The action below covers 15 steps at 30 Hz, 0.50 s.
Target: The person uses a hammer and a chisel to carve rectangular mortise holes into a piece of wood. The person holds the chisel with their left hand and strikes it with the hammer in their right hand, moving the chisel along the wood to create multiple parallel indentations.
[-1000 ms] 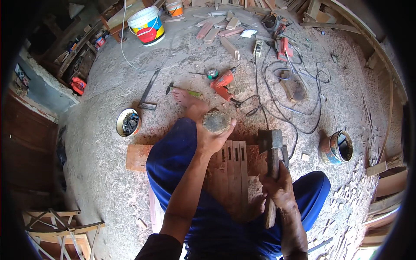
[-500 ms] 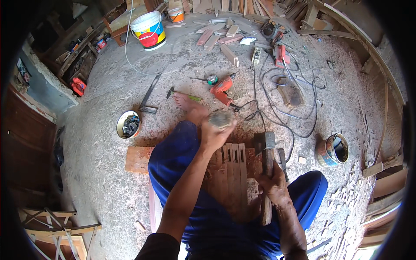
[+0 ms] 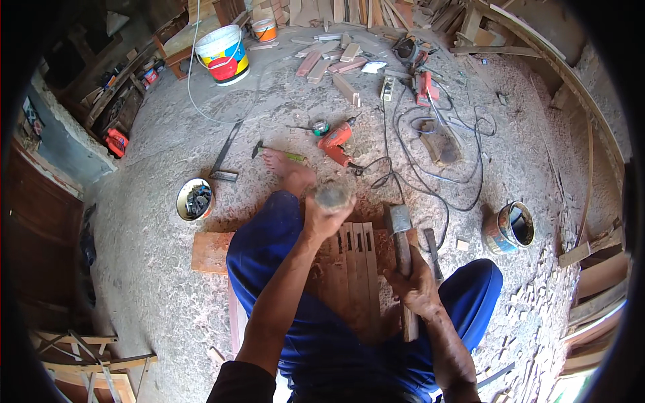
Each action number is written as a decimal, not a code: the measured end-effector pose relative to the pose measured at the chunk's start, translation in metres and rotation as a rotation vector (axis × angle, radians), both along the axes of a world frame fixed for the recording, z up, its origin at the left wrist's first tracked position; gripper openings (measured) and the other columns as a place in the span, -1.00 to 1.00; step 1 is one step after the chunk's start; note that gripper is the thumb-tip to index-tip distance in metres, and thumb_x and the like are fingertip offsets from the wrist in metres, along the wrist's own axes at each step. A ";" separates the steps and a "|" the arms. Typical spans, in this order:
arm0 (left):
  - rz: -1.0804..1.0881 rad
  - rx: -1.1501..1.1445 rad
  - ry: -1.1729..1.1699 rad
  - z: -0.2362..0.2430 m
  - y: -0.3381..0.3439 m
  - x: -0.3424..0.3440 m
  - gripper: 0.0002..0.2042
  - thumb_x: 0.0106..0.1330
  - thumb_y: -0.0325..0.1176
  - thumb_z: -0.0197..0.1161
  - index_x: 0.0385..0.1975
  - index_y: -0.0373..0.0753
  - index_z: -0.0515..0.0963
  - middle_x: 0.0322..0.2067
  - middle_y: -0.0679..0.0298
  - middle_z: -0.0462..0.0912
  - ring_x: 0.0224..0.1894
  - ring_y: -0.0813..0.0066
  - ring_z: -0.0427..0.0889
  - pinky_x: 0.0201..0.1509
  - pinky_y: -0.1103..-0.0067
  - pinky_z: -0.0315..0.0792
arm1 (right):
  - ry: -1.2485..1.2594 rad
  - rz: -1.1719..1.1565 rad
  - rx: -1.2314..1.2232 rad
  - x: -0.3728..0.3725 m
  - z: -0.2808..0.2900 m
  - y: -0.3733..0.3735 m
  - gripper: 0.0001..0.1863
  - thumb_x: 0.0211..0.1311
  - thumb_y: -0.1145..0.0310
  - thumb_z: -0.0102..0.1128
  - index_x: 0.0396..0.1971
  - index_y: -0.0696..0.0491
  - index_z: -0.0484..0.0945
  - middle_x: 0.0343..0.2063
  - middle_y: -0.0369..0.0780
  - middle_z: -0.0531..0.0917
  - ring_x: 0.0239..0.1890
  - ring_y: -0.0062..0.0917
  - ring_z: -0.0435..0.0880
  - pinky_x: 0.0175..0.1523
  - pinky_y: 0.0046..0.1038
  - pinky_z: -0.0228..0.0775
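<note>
My left hand (image 3: 322, 218) grips a thick grey-brown object with a rounded end (image 3: 332, 195); its lower part is hidden by the fingers, and I cannot tell its kind. It is raised above the far end of several wooden strips (image 3: 356, 269) with slots cut in them, set side by side between my legs. Just right of the strips, my right hand (image 3: 415, 289) is closed round the wooden handle of a hammer (image 3: 398, 225), whose grey metal head points away from me. A dark, narrow flat tool (image 3: 433, 250) lies beside that hand.
Beyond my foot are a green-handled hammer (image 3: 285, 155), a red power drill (image 3: 336, 142) and a try square (image 3: 225, 161). A tin of dark bits (image 3: 196, 199) stands left, another tin (image 3: 509, 228) right. Cables (image 3: 470, 195) loop across the floor. Wood offcuts (image 3: 346, 87) lie farther back.
The whole view has shifted a little, with floor things now slightly lower and to the left. The rounded object in my left hand has turned slightly. Both hands keep their grips.
</note>
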<state>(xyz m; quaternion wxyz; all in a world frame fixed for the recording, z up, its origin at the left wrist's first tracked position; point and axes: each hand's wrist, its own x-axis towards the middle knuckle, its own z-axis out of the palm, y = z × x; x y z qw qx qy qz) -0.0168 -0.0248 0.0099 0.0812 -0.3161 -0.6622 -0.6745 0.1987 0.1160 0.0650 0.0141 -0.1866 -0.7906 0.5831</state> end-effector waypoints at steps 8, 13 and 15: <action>-0.122 -0.101 0.264 -0.022 -0.012 0.029 -0.84 0.05 -0.40 0.48 -0.40 -0.23 0.64 -0.41 0.18 0.68 -0.46 0.20 0.65 -0.32 0.39 0.54 | 0.428 0.136 0.584 0.004 0.025 -0.009 -0.31 0.16 0.47 0.25 0.30 0.11 0.19 -0.25 0.01 0.67 -0.32 -0.06 0.73 -0.26 -0.16 0.58; -0.199 -0.033 0.071 -0.019 -0.013 0.032 -0.71 0.03 -0.41 0.49 -0.25 -0.29 0.59 -0.33 0.14 0.69 -0.33 0.30 0.70 -0.25 0.41 0.56 | 0.028 0.386 0.883 -0.022 0.022 -0.012 -0.22 0.05 0.46 0.26 0.33 0.11 0.17 -0.13 0.14 0.61 -0.17 0.10 0.66 -0.12 0.01 0.52; 0.066 -0.312 0.572 -0.014 -0.019 0.034 -0.70 0.02 -0.44 0.48 -0.23 -0.30 0.58 -0.30 0.17 0.70 -0.27 0.43 0.70 -0.21 0.44 0.56 | 0.031 0.337 0.825 -0.015 0.028 -0.017 -0.21 0.04 0.49 0.23 0.34 0.10 0.16 -0.13 0.18 0.59 -0.19 0.13 0.65 -0.13 -0.01 0.52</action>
